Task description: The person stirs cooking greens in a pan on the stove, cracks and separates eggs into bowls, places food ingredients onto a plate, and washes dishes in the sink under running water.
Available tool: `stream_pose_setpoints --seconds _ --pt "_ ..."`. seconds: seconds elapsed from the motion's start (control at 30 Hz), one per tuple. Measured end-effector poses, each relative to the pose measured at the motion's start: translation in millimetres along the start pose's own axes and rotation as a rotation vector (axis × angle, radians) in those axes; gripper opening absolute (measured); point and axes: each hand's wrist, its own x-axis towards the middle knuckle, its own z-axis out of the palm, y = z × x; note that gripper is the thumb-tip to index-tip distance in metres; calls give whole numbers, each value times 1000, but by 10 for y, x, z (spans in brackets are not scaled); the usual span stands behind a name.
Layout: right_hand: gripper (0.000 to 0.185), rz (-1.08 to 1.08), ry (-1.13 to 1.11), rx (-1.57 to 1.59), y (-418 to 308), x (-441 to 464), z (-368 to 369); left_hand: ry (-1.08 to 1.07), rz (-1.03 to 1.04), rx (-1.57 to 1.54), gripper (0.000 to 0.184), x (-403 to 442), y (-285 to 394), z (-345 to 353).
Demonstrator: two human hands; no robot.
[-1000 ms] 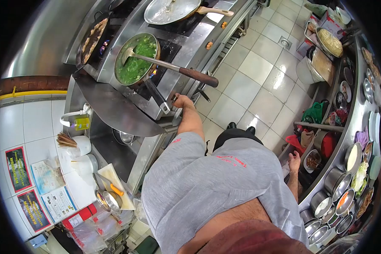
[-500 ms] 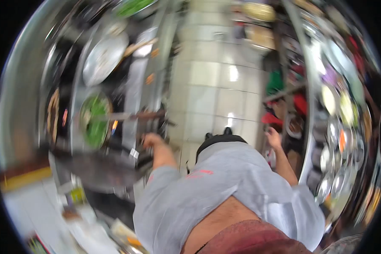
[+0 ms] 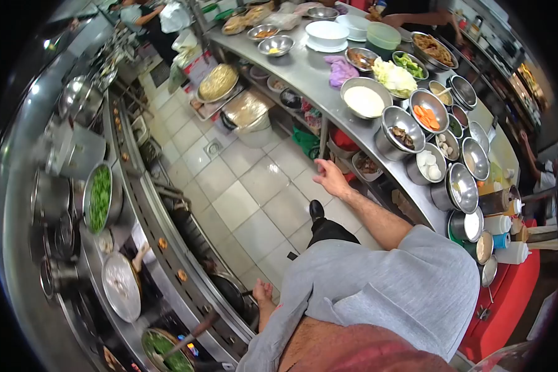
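My right hand [image 3: 333, 178] is held out over the floor beside the prep counter [image 3: 347, 136], fingers loosely apart, nothing in it. Down by the stove front [image 3: 214, 328], my left hand [image 3: 263, 290] hangs empty with its fingers loosely bent. Closest to that hand is a dark pan [image 3: 226, 291] on the low rack. On the stove, a ladle [image 3: 195, 332] rests in a pan of green vegetables [image 3: 161, 347]. Farther along are a round metal lid [image 3: 121, 288] and a bowl of chopped greens [image 3: 99, 198].
Metal bowls of carrots [image 3: 426, 118], eggs [image 3: 429, 166], white liquid [image 3: 364, 101] and cut cabbage [image 3: 395, 77] crowd the counter. Wrapped tubs [image 3: 248, 111] stand on the tiled floor [image 3: 235, 198] ahead. Other people [image 3: 146, 22] stand at the far end and across the counter.
My view has swung right, bringing the prep counter across the top and the stove to the lower left. My right hand reaches farther forward; my left hand is farther from the pan of greens.
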Motion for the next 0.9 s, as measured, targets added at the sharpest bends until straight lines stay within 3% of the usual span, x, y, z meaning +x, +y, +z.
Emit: stream_pose_setpoints --seconds 0.07,0.3,0.43,0.73,0.9 --pt "54 -16 73 74 -212 410 -74 -63 84 149 43 -56 208 464" --pt "51 8 270 275 -603 1953 -225 -343 384 191 22 -148 1583 2357" --pt "50 56 304 345 -673 2669 -406 -470 585 233 16 -967 2225 3732" --pt "44 279 563 865 -195 3933 -820 -886 636 427 16 -1727 2946 5723" --pt "41 381 803 932 247 4728 -1228 -1038 604 506 19 -1699 3459 6552"
